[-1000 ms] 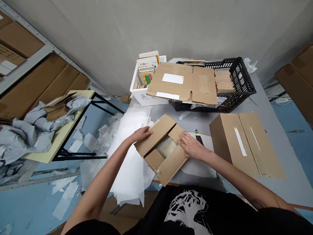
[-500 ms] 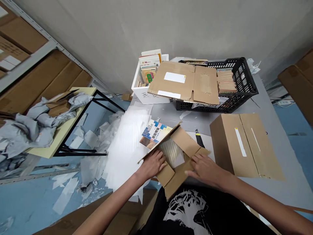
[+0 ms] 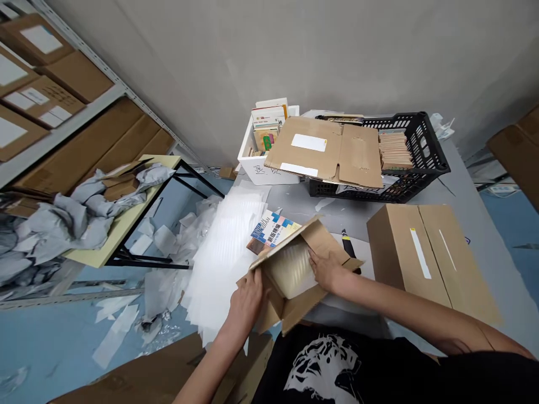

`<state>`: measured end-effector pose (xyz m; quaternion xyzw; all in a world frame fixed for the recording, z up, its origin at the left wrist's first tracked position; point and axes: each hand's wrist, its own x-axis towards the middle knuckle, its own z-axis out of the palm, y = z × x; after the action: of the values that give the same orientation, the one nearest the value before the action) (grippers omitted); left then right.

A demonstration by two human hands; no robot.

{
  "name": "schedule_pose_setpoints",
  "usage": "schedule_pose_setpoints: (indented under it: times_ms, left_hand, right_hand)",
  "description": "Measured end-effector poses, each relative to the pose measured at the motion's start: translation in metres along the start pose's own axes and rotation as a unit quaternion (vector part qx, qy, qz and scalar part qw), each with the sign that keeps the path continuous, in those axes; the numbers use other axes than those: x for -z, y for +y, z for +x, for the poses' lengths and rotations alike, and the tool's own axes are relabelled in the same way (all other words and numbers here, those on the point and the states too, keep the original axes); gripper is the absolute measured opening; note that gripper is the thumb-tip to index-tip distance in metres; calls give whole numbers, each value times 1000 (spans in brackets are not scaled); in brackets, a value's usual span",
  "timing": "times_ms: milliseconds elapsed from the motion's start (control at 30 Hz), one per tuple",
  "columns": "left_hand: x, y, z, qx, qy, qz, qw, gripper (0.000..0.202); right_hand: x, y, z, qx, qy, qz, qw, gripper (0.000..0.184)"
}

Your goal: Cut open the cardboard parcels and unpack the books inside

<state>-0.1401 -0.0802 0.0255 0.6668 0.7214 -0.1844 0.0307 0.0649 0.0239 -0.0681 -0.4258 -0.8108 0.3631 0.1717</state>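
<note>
A small open cardboard box stands at the near edge of the grey table, its flaps spread. Inside it shows a stack of clear plastic sleeves. My left hand grips the box's left side, fingers wrapped on the cardboard. My right hand reaches into the box with fingers on the plastic stack's right edge. A colourful book lies on the table just behind the box, half hidden by a flap.
A larger taped carton stands to the right. Behind are a black crate under flattened cardboard and a white bin of books. White foam sheets lie left; a black knife lies by the box.
The box has been pulled toward me, uncovering the book behind it. My left hand moved from the far flap to the box's left side; my right hand went inside onto the plastic stack.
</note>
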Motion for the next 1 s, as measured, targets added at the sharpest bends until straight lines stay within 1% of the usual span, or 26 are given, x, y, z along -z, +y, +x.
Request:
schedule_pose_setpoints:
  times_ms: [67,133,167,233,300,333,400,467,500,533,600,667,733,767,833,867,933,967,1000]
  left_hand:
    - [-6,12,5,53,21,-35,998,50]
    - [-9,26,12,89,35,-74,993,56]
    - [-10,33,16,105,42,-94,989,58]
    - [-11,45,24,142,57,-130,980,63]
    - [-12,54,34,175,71,-159,969,65]
    - [-12,56,39,189,75,-172,964,65]
    - [-14,56,51,205,82,-197,955,64]
    - [-17,50,63,208,93,-225,947,62]
    - [-19,46,68,203,101,-241,943,62]
    - [-21,42,72,195,109,-259,940,63]
    - [-23,33,78,175,115,-297,932,63]
    - [-21,25,80,161,111,-323,926,61]
    - [-15,18,77,160,111,-340,920,58]
    - [-11,14,76,162,118,-349,915,56]
    - [-2,2,74,163,152,-370,902,54]
    - [2,-7,74,158,178,-386,891,54]
    - [8,-28,78,140,227,-437,859,60]
    - [9,-41,82,122,239,-472,840,65]
    - [9,-54,86,99,238,-509,821,70]
  right_hand:
    - [12,1,-14,38,-1,-35,999,39]
    - [30,2,-22,56,31,-79,995,47]
    - [41,3,-24,50,55,-99,992,50]
    - [62,10,-24,15,95,-127,987,56]
    - [76,23,-20,-29,108,-154,982,66]
    - [80,31,-17,-56,109,-166,979,72]
    - [80,52,-12,-123,102,-166,973,82]
    - [74,72,-7,-196,65,-107,972,87]
    - [69,80,-5,-225,35,-61,972,83]
    - [64,85,-3,-244,4,-17,970,76]
    - [55,89,-3,-253,-40,43,966,59]
    - [50,87,-5,-233,-42,63,970,50]
    - [52,80,-8,-199,-29,79,976,49]
    - [55,76,-9,-182,-18,86,979,50]
    - [65,64,-6,-147,14,85,985,51]
    - [70,57,-2,-126,34,78,988,53]
    - [80,42,12,-66,72,61,993,61]
    - [85,34,20,-33,86,54,994,67]
    - [88,27,30,0,95,46,994,73]
